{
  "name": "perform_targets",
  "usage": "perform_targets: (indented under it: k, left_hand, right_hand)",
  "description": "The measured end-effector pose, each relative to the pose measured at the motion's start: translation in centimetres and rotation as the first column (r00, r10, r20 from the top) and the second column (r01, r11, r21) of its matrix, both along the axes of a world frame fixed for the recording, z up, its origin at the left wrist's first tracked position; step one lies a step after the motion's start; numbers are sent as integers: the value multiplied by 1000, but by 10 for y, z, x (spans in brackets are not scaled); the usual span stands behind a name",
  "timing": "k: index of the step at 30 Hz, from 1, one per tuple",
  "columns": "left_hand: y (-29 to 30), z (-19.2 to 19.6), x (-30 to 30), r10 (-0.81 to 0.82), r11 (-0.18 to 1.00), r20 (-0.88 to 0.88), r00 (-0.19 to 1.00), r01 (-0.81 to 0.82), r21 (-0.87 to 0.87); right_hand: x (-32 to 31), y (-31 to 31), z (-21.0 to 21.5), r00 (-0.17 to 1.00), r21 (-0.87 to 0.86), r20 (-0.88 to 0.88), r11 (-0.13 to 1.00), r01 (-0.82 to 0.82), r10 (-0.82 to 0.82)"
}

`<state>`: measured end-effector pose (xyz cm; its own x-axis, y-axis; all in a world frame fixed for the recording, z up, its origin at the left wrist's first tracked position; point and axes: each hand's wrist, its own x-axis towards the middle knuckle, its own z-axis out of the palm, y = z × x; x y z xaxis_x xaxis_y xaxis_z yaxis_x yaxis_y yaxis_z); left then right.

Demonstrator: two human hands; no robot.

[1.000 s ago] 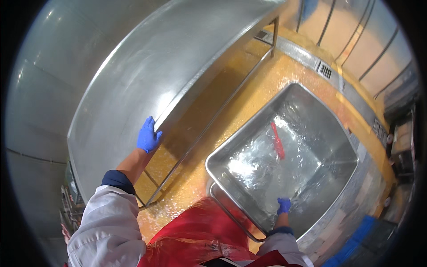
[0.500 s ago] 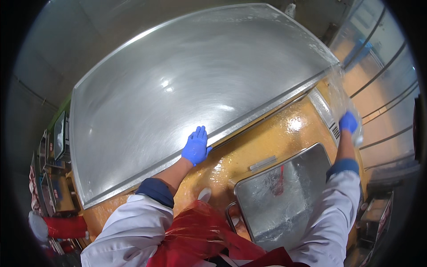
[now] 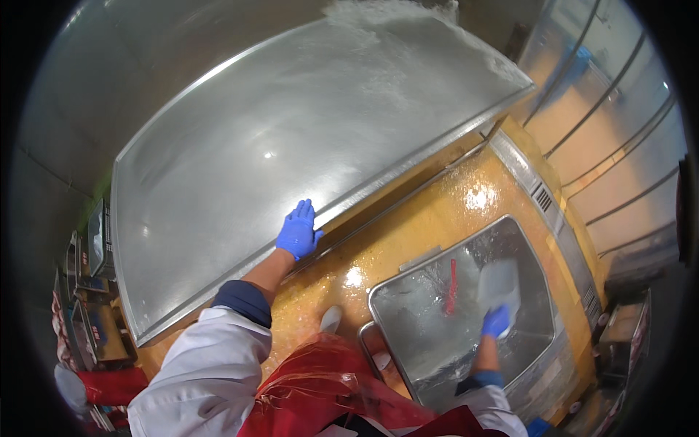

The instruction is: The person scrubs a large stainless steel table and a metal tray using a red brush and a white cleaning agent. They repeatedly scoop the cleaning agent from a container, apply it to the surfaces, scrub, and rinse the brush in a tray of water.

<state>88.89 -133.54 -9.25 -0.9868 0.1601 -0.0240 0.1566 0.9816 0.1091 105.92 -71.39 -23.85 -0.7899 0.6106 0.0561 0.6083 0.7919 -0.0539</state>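
Observation:
My left hand [image 3: 298,231], in a blue glove, rests flat with fingers spread on the near edge of a large wet stainless steel table [image 3: 291,146]. My right hand [image 3: 496,321], also blue-gloved, grips a clear plastic container [image 3: 500,284] down inside a steel tub [image 3: 539,342] that holds water. A red-handled tool [image 3: 451,285] lies in the tub just left of the container. Foam or spray [image 3: 408,29] covers the table's far end.
The floor [image 3: 408,240] is wet and yellow, with a drain grate [image 3: 542,197] along a steel channel at the right. My white shoe [image 3: 330,319] and red apron [image 3: 320,386] show below. Metal rails stand at the far right, shelves at the far left.
My right hand came down from the table's far right corner into the tub, still holding the clear container. Spray now lies on the table's far end. My left hand stayed on the edge.

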Motion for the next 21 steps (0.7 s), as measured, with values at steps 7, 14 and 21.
perform_targets:
  k: [7, 14, 21]
  left_hand:
    - [-11, -14, 12, -39, 998, -106, 994, 33, -52]
    - [2, -21, -19, -165, 985, -128, 978, 158, -63]
    - [-12, -23, 6, -83, 996, -143, 986, 76, -53]
  right_hand:
    - [211, -73, -191, 809, -222, 583, 943, 246, -74]
    - [180, -102, -298, 944, -781, 284, 611, 127, 166]
    - [153, -95, -130, 945, -961, -226, 210, -177, -237]
